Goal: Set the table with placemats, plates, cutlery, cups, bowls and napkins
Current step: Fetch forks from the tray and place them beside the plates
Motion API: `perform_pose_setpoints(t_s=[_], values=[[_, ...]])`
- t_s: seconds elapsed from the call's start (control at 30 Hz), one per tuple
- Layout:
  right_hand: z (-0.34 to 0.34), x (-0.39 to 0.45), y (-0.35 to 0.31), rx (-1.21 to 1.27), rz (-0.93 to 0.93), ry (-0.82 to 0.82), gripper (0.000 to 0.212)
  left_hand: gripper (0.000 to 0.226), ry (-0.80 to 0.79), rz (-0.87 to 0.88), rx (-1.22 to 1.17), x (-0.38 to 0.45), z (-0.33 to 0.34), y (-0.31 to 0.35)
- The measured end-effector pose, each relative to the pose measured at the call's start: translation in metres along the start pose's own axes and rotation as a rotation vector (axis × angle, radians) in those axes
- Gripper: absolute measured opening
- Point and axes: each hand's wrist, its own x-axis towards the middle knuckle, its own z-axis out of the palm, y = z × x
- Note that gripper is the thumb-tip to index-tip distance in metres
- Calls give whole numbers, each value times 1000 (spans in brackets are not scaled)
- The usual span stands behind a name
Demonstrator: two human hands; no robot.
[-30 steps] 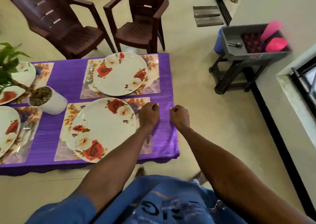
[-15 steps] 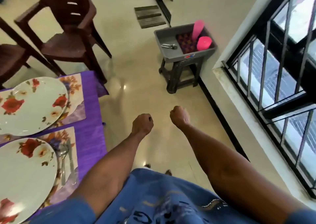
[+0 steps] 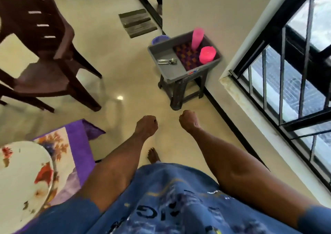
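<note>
Evidently the step in hand was a trip for supplies: both hands were out over bare floor, the left hand [image 3: 146,125] and right hand [image 3: 188,120] each curled into a fist with nothing in it. Ahead, against the wall, a grey tray [image 3: 166,69] sat on a dark stool [image 3: 182,90], holding loose cutlery [image 3: 167,61], a patterned mat [image 3: 186,56], a tall pink stack of cups [image 3: 197,37] and a squat pink container [image 3: 207,54]. The next move probably called for stepping closer and uncurling a hand over the tray. The floral plate [image 3: 21,176] lay on its placemat [image 3: 60,144] behind, on the purple cloth [image 3: 78,131]. A brown chair [image 3: 44,54] stood well left; nothing blocked the path.
</note>
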Motion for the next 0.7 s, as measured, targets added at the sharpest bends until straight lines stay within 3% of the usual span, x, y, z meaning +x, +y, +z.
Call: perform_pose_setpoints(t_s=[0.33, 0.5, 0.7], values=[[7, 125, -91, 55, 107, -26, 25, 25, -117, 50, 82, 157, -80, -45], [-1, 207, -108, 101, 193, 4, 16, 24, -179, 98, 94, 248, -94, -39], [-32, 293, -133, 153, 275, -7, 21, 20, -185, 146, 73, 343, -121, -21]])
